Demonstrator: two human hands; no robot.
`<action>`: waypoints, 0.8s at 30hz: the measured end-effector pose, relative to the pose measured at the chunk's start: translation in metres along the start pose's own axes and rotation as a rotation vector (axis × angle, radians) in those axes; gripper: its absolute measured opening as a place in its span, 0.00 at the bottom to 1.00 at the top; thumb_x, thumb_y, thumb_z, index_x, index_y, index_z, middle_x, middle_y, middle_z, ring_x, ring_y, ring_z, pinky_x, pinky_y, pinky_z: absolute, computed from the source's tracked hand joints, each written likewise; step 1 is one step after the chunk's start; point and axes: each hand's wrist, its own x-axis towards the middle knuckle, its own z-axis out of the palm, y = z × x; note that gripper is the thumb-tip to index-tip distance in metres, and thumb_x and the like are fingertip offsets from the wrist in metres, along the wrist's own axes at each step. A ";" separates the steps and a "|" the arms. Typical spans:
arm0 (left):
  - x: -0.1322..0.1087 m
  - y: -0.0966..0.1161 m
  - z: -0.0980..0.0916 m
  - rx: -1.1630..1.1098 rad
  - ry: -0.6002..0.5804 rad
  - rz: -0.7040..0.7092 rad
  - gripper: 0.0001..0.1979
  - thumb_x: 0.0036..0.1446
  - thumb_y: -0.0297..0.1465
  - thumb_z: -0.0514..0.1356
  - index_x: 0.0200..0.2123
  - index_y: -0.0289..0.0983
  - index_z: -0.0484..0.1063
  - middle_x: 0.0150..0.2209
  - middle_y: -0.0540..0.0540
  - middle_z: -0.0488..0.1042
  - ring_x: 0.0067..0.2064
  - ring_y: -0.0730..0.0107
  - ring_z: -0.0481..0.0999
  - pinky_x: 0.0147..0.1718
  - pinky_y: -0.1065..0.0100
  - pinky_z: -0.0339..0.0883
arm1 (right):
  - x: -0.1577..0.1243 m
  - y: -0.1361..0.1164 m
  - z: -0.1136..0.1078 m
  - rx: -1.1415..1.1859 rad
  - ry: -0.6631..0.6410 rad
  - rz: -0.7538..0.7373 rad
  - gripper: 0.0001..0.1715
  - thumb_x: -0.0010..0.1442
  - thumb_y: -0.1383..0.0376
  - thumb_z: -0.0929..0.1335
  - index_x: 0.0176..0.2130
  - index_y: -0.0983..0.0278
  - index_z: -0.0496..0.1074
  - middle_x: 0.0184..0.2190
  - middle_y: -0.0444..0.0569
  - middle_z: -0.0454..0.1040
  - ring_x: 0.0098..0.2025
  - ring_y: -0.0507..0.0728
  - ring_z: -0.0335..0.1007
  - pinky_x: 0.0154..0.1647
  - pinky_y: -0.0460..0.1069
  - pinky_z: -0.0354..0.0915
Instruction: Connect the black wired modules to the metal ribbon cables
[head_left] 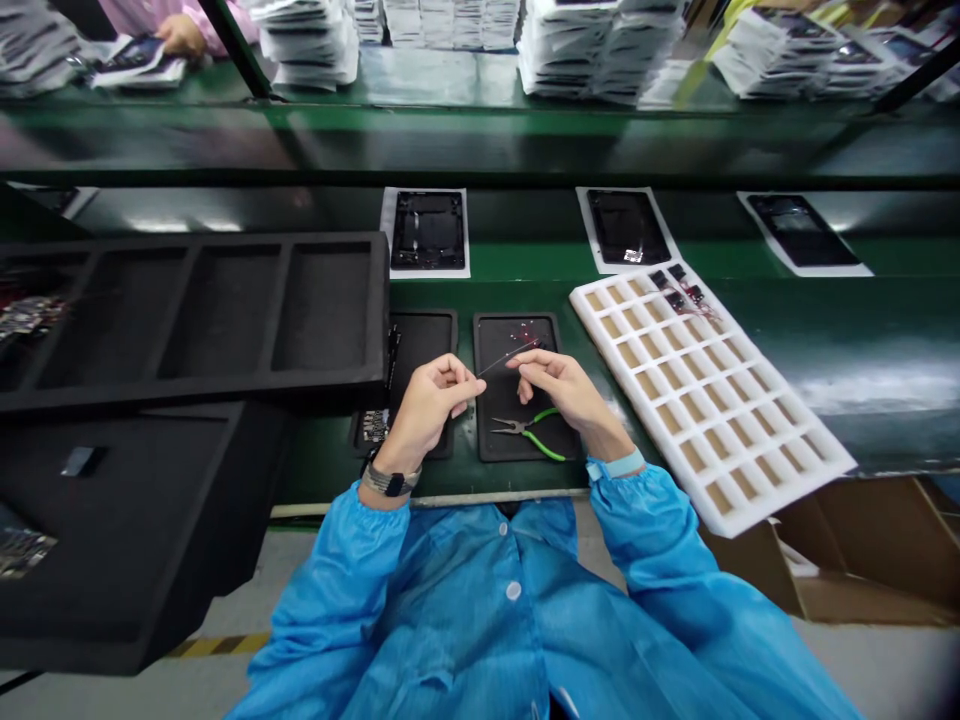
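Note:
Over the right-hand small black tray point(517, 455), my left hand point(439, 395) pinches one end of a thin dark wire-like strip point(496, 363) between thumb and forefinger. The strip slants up and right, passing close to the fingertips of my right hand point(559, 385). My right fingers are bent and pressed together; whether they grip the strip or some tiny piece is too small to tell. Below them, green-handled pliers point(529, 427) lie in the tray with jaws pointing left. Small parts with red wires point(526, 332) rest near its far edge.
A second small tray point(424, 340) holds circuit boards point(375, 425). Large black compartment trays point(330, 380) stand left. On the right, a white foam tray point(750, 440) holds several wired parts point(679, 290). Tablet-like units point(429, 230) lie beyond. A co-worker's hand point(180, 35) shows far left.

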 end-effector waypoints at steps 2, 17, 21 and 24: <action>-0.001 0.001 0.001 -0.091 0.001 -0.033 0.24 0.40 0.35 0.79 0.25 0.37 0.64 0.27 0.53 0.70 0.23 0.83 0.60 0.20 0.75 0.51 | 0.002 0.003 0.000 -0.006 0.013 0.014 0.23 0.65 0.48 0.75 0.46 0.64 0.79 0.18 0.37 0.70 0.23 0.52 0.65 0.32 0.48 0.63; -0.005 0.015 0.002 0.021 -0.020 0.136 0.16 0.51 0.32 0.77 0.42 0.34 0.80 0.30 0.47 0.79 0.27 0.72 0.77 0.21 0.73 0.66 | -0.002 -0.012 0.002 -0.208 0.049 0.024 0.24 0.61 0.47 0.77 0.38 0.66 0.81 0.18 0.40 0.68 0.22 0.50 0.60 0.26 0.47 0.53; 0.004 0.012 0.000 0.109 0.022 0.121 0.18 0.49 0.31 0.77 0.42 0.32 0.79 0.30 0.46 0.81 0.27 0.71 0.78 0.22 0.73 0.67 | 0.001 -0.013 0.006 -0.237 0.052 0.004 0.24 0.60 0.47 0.77 0.38 0.66 0.83 0.19 0.41 0.67 0.23 0.50 0.56 0.26 0.48 0.51; 0.011 0.007 0.000 0.138 -0.018 0.076 0.16 0.50 0.34 0.76 0.37 0.31 0.79 0.25 0.45 0.80 0.22 0.73 0.75 0.23 0.72 0.67 | 0.004 -0.010 0.011 -0.275 0.038 -0.051 0.23 0.60 0.48 0.76 0.38 0.67 0.84 0.22 0.43 0.69 0.25 0.50 0.55 0.27 0.49 0.51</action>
